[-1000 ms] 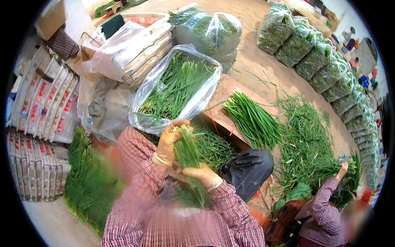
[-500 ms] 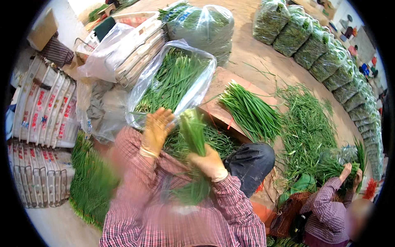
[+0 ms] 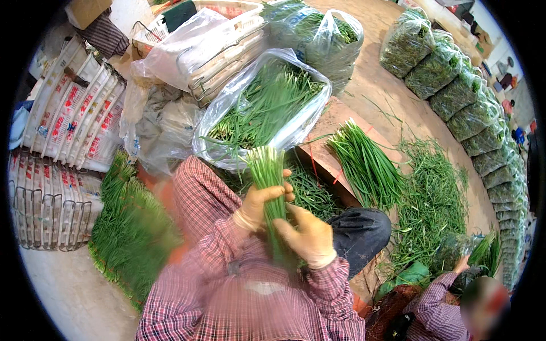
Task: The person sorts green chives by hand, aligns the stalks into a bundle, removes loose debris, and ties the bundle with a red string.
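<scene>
Head camera view, and from where I stand the biggest thing near the hands is the crate lined with clear plastic point(image 3: 310, 117), upper middle of the frame, already heaped with green stalks. Smaller than that, the tidy bundle point(image 3: 364, 162) lies right of centre on a brown board point(image 3: 375, 135), slanting from upper left to lower right, apart from both hands.

Smaller again is the bunch of stalks point(image 3: 266, 173) in the middle of the frame, between the person's two hands. Its long axis runs nearly straight up and down, pale ends at the top, near the crate's lower edge in the picture, and green leaves trailing down toward the lap.

Left hand point(image 3: 263, 204) is the nearer one to the pale ends, wrapped around the bunch with its fingertips showing on the far side. Right hand point(image 3: 307, 234) sits lower and to the right, thumb against the stalks; I can't tell how tightly it closes.

As for looks, the bunch is slim and fairly straight, whitish at the top and fresh green below, its cut ends slightly uneven, its lower leaves blurred.
</scene>
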The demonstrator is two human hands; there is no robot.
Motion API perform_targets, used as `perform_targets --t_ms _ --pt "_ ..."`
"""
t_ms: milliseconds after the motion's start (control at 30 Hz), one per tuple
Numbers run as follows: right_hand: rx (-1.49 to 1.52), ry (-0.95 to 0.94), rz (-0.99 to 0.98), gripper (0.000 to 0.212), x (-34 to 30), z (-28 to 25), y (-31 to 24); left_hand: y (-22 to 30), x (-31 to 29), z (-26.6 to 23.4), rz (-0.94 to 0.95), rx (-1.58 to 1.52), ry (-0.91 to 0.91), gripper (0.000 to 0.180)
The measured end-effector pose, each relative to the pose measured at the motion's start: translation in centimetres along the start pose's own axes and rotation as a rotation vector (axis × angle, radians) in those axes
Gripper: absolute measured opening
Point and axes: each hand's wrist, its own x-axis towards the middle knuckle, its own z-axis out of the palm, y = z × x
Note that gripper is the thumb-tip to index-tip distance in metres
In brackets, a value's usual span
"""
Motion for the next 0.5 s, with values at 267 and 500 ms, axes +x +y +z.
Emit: perform_targets --t_ms 267,500 --pt "0.428 0.324 -0.156 0.033 2.5 -2.7 0.1 -0.8 -0.5 1.2 -0.024 0.053 -0.15 0.063" --pt "0.2 0.259 -0.051 0.04 4.1 -2.7 0.6 -1.5 -0.6 -0.1 -0.145 0.017 -0.236 0.051"
